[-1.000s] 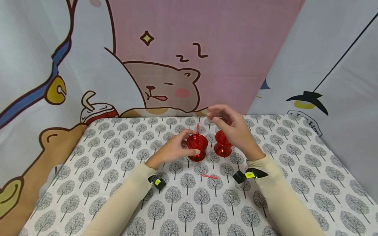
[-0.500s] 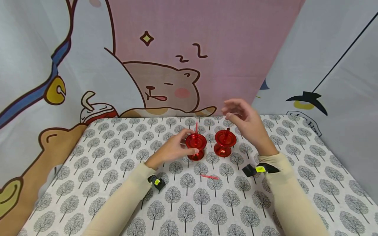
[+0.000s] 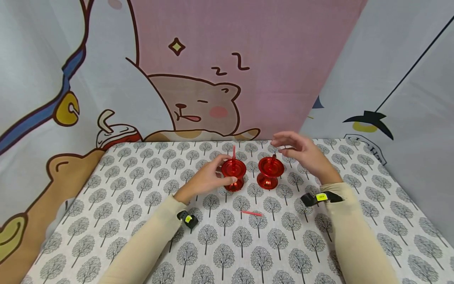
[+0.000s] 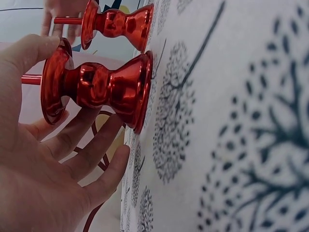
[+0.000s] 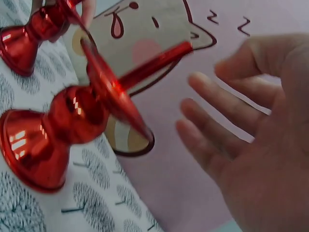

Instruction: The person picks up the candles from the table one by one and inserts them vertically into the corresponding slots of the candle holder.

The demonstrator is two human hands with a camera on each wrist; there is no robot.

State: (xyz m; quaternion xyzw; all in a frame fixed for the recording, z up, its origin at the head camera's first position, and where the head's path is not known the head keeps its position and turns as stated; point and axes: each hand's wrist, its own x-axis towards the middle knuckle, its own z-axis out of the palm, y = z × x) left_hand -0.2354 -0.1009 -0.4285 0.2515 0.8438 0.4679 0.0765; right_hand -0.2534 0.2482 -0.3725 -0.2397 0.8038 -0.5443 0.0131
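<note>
Two shiny red candle holders stand upright on the cloth. My left hand (image 3: 205,176) grips the left candle holder (image 3: 233,170), thumb at the dish rim and fingers along its far side. From that dish rises a thin red candle (image 3: 234,152). The right candle holder (image 3: 270,169) stands a little apart, a short red stick (image 5: 157,65) rising from its dish. Right of it, my right hand (image 3: 301,152) hovers above the cloth with nothing in it, fingers loosely bent and apart from the holder. A thin red candle (image 3: 252,213) lies on the cloth in front of both.
A white cloth with grey tree prints (image 3: 220,248) covers the table. Behind it hangs a curtain with a sleeping cartoon bear (image 3: 207,104). More printed curtain (image 3: 408,98) closes off the right side.
My right hand has moved right, off the right candle holder, which now shows whole. The left candle holder, still in my left hand, has shifted slightly left and back.
</note>
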